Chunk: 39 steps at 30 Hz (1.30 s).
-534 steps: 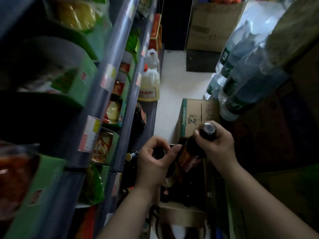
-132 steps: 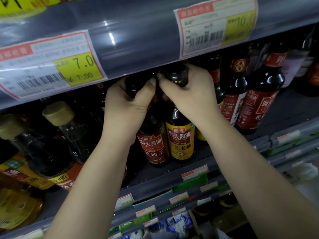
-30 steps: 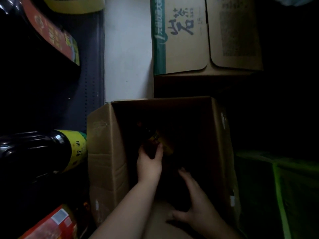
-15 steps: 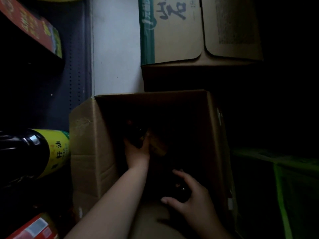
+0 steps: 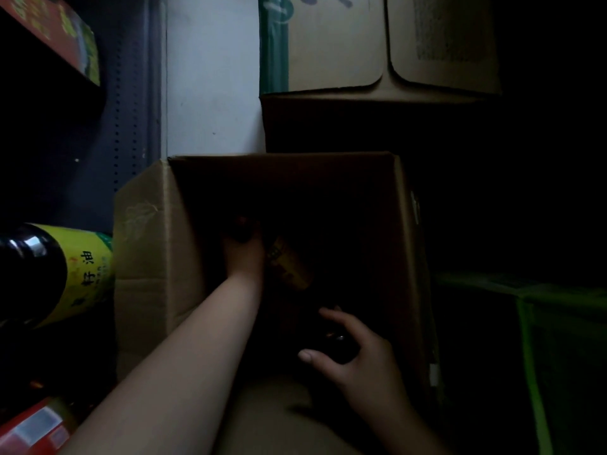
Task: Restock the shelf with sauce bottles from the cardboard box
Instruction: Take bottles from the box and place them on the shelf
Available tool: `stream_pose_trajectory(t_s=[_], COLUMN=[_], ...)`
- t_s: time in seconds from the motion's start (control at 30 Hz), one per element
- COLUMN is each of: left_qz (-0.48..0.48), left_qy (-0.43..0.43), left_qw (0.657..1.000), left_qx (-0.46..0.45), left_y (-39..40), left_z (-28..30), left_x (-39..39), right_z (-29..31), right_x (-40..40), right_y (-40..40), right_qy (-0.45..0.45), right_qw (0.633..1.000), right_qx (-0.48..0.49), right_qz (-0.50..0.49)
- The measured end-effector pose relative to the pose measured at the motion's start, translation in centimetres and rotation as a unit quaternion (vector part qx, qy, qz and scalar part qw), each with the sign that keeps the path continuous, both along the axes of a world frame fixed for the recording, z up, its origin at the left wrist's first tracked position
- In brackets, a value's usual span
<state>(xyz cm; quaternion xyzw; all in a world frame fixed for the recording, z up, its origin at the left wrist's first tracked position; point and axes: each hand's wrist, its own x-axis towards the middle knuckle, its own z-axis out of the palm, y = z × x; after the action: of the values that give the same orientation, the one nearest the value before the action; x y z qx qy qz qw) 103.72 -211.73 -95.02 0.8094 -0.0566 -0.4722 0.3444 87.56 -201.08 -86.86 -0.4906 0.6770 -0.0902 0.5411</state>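
— Cardboard box (image 5: 147, 257) on the floor, open, dim inside?
— Yes. Left hand (image 5: 244, 257) gripping a yellow-labelled sauce bottle (image 5: 289, 267) inside; right hand (image 5: 361, 359) curled round a dark bottle top (image 5: 331, 343).

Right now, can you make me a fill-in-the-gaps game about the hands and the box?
1. Both hands reach down into an open ____ box.
2. The left hand holds a dark bottle whose label is ____ in colour.
3. The right hand curls round the ____ of another dark bottle.
4. On the shelf left of the box lies a big dark bottle with a ____ label.

Missing words: cardboard; yellow; top; yellow
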Motion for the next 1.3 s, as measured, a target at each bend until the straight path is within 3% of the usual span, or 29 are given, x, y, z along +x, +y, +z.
stream_pose_trajectory(t_s=[0.47, 0.63, 0.8, 0.9, 1.3], left_qz=[0.007, -0.057, -0.096, -0.158, -0.167], left_qy=[0.025, 0.043, -0.003, -0.038, -0.119], left_qw=[0.999, 0.991, 0.978, 0.960, 0.931], left_qx=[-0.023, -0.114, -0.183, -0.227, -0.302], left_y=[1.9, 4.3, 6.2, 7.0, 7.7], left_z=[3.1, 5.2, 6.9, 8.9, 27.6], left_x=[-2.0, -3.7, -2.6, -1.7, 1.6], right_z=[-0.5, -1.4, 0.3, 3.0, 22.3], right_x=[-0.3, -0.5, -0.8, -0.5, 3.1], right_y=[0.2, 0.7, 1.2, 1.2, -3.7], right_qy=[-0.014, -0.001, 0.014, 0.007, -0.069], right_qw=[0.999, 0.998, 0.996, 0.993, 0.960], right_qx=[-0.030, -0.046, -0.090, -0.119, -0.272], right_qz=[-0.021, -0.030, -0.010, -0.008, -0.019])
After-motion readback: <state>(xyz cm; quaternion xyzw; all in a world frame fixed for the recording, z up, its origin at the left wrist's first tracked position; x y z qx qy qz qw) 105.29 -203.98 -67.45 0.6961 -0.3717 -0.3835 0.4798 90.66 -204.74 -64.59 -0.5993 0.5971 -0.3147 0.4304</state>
